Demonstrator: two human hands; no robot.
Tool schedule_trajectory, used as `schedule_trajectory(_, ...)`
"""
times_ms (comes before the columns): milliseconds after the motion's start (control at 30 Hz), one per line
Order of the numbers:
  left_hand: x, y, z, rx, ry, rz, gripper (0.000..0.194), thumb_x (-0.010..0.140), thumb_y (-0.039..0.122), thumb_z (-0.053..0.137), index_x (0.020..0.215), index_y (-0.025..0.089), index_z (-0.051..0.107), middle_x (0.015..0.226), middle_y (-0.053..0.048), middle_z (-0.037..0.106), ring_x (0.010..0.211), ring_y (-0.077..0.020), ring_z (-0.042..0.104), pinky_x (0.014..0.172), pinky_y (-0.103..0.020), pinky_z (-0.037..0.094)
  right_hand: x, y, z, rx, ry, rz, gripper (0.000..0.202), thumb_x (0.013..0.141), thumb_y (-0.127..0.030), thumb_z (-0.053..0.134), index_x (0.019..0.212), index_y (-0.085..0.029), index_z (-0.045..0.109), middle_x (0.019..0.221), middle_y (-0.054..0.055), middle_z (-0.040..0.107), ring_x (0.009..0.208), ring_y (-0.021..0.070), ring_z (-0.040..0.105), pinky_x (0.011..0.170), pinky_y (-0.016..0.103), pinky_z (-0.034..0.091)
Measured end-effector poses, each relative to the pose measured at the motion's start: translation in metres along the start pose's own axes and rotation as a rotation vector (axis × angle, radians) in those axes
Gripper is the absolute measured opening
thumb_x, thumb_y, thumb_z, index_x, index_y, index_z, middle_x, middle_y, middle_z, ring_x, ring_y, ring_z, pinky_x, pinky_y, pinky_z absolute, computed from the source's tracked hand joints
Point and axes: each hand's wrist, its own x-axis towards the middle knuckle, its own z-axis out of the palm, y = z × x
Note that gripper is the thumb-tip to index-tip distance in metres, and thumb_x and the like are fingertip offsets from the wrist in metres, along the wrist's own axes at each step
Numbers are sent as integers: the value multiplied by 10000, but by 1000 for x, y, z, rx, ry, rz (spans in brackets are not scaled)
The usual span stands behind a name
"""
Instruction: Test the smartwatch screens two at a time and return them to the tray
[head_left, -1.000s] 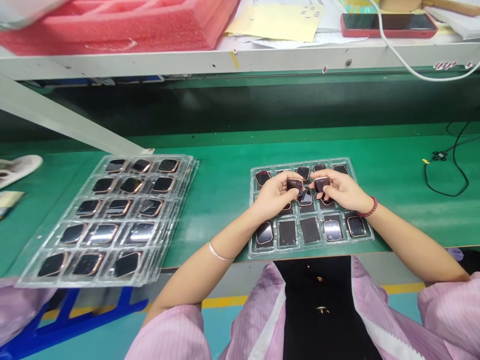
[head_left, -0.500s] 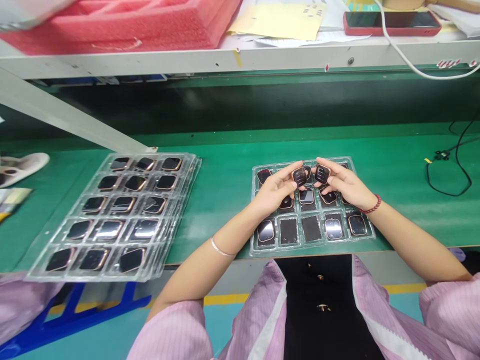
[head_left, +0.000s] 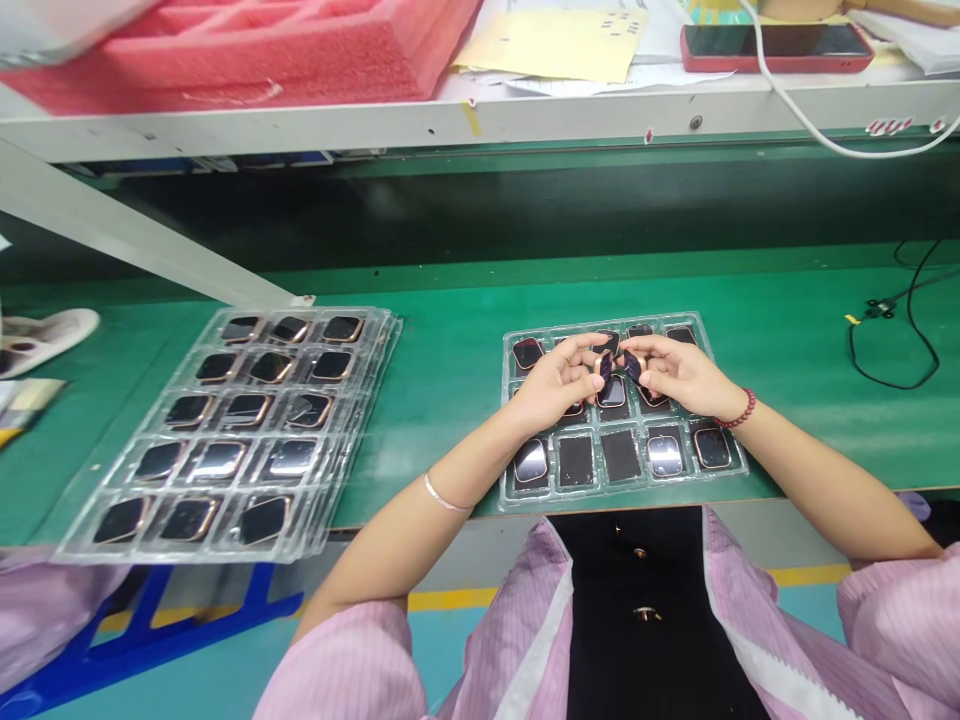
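Observation:
Over a clear plastic tray (head_left: 622,493) my left hand (head_left: 553,383) pinches a dark square watch body (head_left: 604,366) by its edges, tilted on its side. A similar watch body (head_left: 634,367) is gripped between the thumb and fingers of my right hand (head_left: 684,374), also tilted. The two pieces are close together. More dark watch bodies sit in the tray beneath and around my hands, some partly covered. Two front-row pockets (head_left: 576,461) show only black lining. Watches such as the silvery one (head_left: 665,456) lie in the other front pockets.
A stack of clear trays (head_left: 202,490) with watch bodies stands at the left. A black cable (head_left: 896,380) lies at the right. The shelf above (head_left: 555,118) holds pink foam (head_left: 262,60), papers and a red-edged phone (head_left: 777,50).
Both watch bodies have been turned from facing the camera to nearly edge-on. My hands have lowered slightly, with their fingers curled further around the pieces.

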Motion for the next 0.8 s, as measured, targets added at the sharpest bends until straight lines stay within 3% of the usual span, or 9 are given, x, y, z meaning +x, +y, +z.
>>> schedule_trajectory(800, -1, 1, 1, -8, 21, -45, 673, 766, 468, 897, 1291, 180, 589, 1123, -101, 689, 697, -83, 627, 617, -213, 548, 0, -2, 1, -100, -4, -33, 497, 939, -398, 731, 1365, -181, 594, 1031, 67, 686, 605, 102, 552, 550, 250, 512)
